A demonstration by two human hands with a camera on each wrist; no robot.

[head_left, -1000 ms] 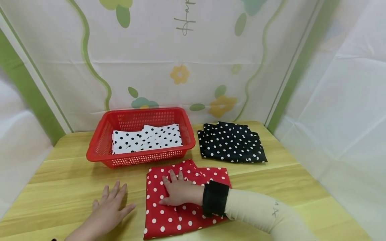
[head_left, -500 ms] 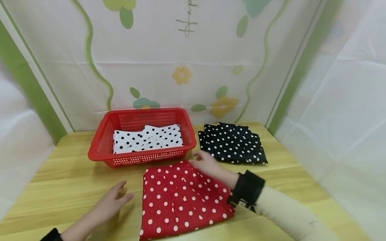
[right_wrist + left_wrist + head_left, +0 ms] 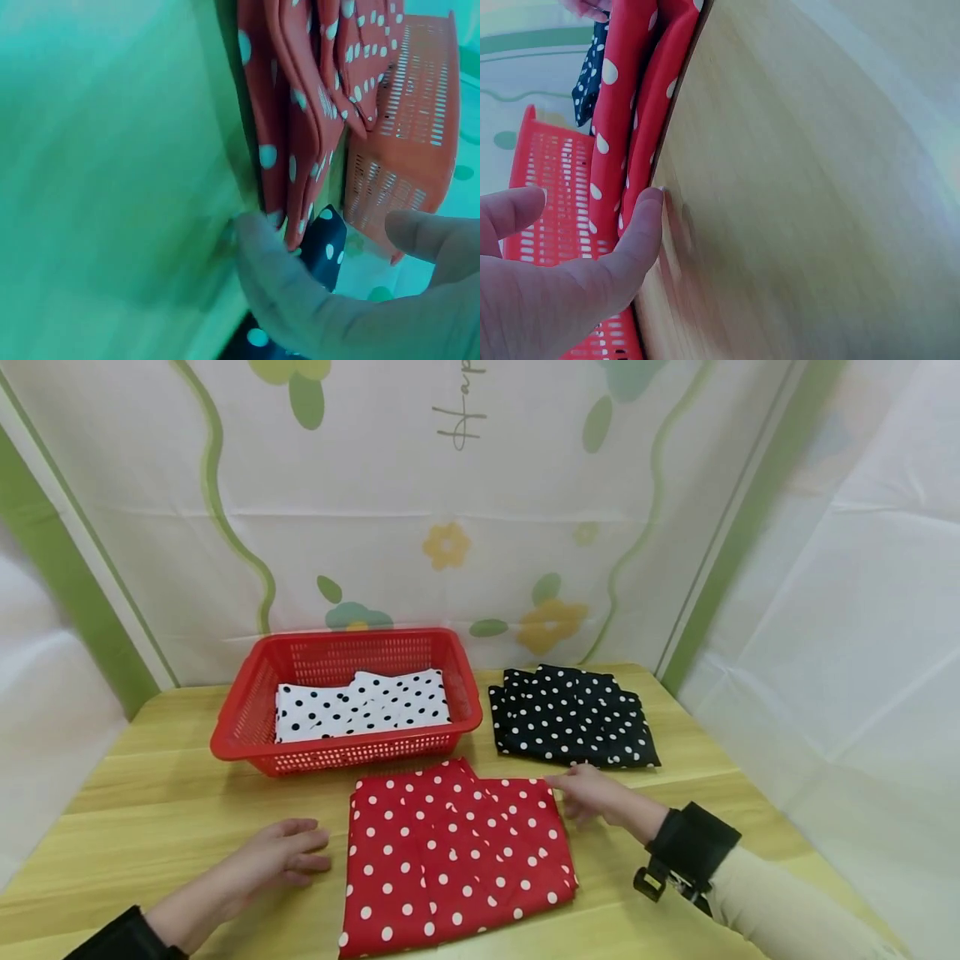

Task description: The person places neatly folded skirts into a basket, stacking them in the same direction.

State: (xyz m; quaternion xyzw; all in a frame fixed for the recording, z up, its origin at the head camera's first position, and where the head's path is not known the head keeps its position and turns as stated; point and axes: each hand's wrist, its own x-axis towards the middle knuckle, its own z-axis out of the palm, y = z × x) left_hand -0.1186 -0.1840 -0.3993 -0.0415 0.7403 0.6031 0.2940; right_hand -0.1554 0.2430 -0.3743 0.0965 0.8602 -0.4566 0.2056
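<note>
A folded red cloth with white dots [image 3: 457,852] lies flat on the table, its layers stacked at the edges. To the left of it, my left hand [image 3: 273,860] is held with relaxed fingers, a little apart from the cloth's side. My right hand [image 3: 600,797] is at the cloth's far right corner, fingertips by the edge. In the right wrist view, the index finger [image 3: 262,259] and thumb [image 3: 420,229] stand apart on either side of that corner, without a visible pinch. The left wrist view shows the left thumb and a finger [image 3: 641,232] spread beside the folded layers.
Behind the red cloth stands a red plastic basket [image 3: 225,745] holding a folded white cloth with black dots [image 3: 367,703]. A folded black cloth with white dots [image 3: 573,717] lies right of the basket. A printed curtain [image 3: 525,460] hangs behind the wooden table [image 3: 150,802].
My right hand has lifted off the middle of the red cloth and moved right to its far right corner. The left hand has turned, its fingers now pointing right toward the cloth.
</note>
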